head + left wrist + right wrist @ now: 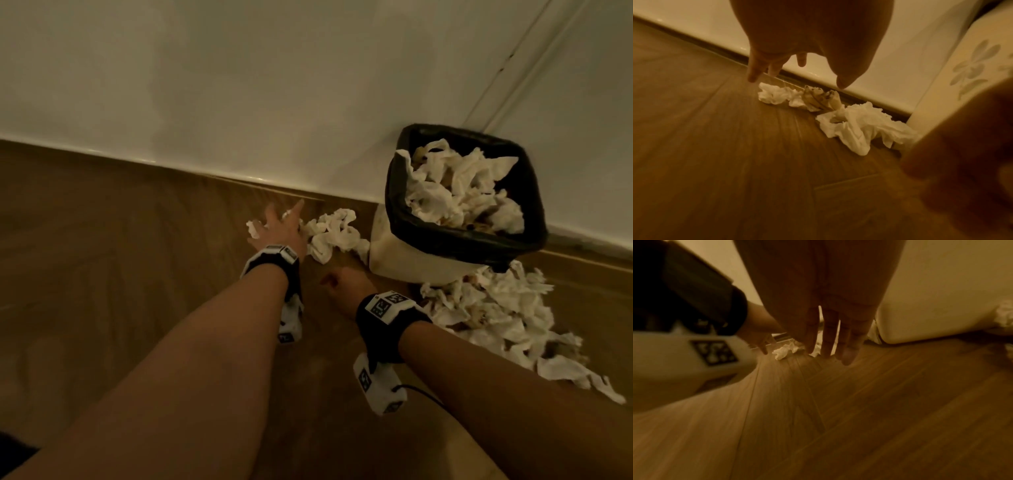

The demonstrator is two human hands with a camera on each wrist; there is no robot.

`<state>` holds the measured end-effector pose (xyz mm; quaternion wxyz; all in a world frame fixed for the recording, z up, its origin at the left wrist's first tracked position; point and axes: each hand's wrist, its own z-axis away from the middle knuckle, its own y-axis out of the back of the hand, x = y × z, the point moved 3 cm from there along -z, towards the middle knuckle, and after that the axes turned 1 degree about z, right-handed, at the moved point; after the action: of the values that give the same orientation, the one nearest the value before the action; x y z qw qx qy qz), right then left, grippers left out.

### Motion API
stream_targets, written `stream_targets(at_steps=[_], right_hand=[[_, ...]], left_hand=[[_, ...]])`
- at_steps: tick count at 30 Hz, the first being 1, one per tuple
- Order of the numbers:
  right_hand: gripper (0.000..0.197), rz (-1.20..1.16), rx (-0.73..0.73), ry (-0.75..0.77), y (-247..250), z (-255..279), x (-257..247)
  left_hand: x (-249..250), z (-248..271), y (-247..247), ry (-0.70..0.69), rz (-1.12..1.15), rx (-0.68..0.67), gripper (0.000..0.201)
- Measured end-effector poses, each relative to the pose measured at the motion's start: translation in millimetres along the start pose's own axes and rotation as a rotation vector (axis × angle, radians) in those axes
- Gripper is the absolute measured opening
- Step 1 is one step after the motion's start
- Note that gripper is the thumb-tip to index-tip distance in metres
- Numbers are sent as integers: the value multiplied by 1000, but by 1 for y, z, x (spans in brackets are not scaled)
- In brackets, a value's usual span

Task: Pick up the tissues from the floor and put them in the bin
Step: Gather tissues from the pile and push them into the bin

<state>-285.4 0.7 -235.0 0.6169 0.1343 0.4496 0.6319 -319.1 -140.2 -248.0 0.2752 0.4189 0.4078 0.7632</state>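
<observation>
Two hands reach down toward the wooden floor (pixel 120 240), and the left one is plainly the nearer to the work. Farthest left, the left hand (pixel 279 226) hangs with fingers (pixel 754 71) spread and straight, holding nothing, its tips just above the near end of a short row of crumpled tissues (pixel 330 233). That row runs along the foot of the white wall (pixel 239 85), its long axis pointing from the left hand toward the bin (pixel 459 205); in the left wrist view one brown-stained tissue (pixel 821 99) lies in the middle of it. So the nearest tissue lies directly under and a little ahead of the left fingertips, and I judge a straight drop and pinch would take it.

Next rightward, the right hand (pixel 346 286) hovers over bare floor, short of the row. The right wrist view shows its fingers (pixel 846 344) extended and together, empty.

Further right stands the bin, black-lined and already heaped with tissues, touching the far end of the row. Rightmost, a larger heap of tissues (pixel 500 318) sprawls on the floor beside the bin, closer to the right arm, still to be collected.
</observation>
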Motion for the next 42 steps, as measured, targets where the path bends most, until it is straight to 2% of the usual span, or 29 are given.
stream_targets(at_steps=[3,6,8,12,17,19,22,26,28,30,32,35,39,42], right_hand=[[34,23,-1,4,-1,-2,9],[35,78,74,63,5,-5,14],[35,99,97,68,7,-10,18],[36,45,120,40,14,-21,19],[31,-2,195,53,23,-30,7],[30,-26,199,65,27,-35,-1],[30,-32,190,87,33,-45,-15],[29,27,154,88,40,-64,-30],[32,67,168,92,43,-76,-35],[36,171,190,105,44,-87,-39],[45,330,170,120,40,-98,-44],[53,537,103,136,29,-110,-49],[52,611,52,75,9,-114,-46],[37,507,15,122,3,-110,-54]], left_hand=[[3,-19,-9,30,-46,-82,51],[-11,-30,-22,55,-120,-170,46],[-24,-31,-29,59,-105,-121,44],[-42,-30,-32,70,-29,94,39],[-51,-26,-27,131,279,138,28],[-49,-21,-24,122,383,164,12],[-47,-18,-19,148,399,173,27],[-54,-17,-8,257,428,151,13],[-59,-12,-6,304,521,179,11],[-61,-6,-5,327,633,203,28],[-63,-3,-4,329,641,206,41],[-67,-1,-6,376,657,214,37],[-67,5,-13,369,624,193,32],[-62,9,-18,335,620,202,33]])
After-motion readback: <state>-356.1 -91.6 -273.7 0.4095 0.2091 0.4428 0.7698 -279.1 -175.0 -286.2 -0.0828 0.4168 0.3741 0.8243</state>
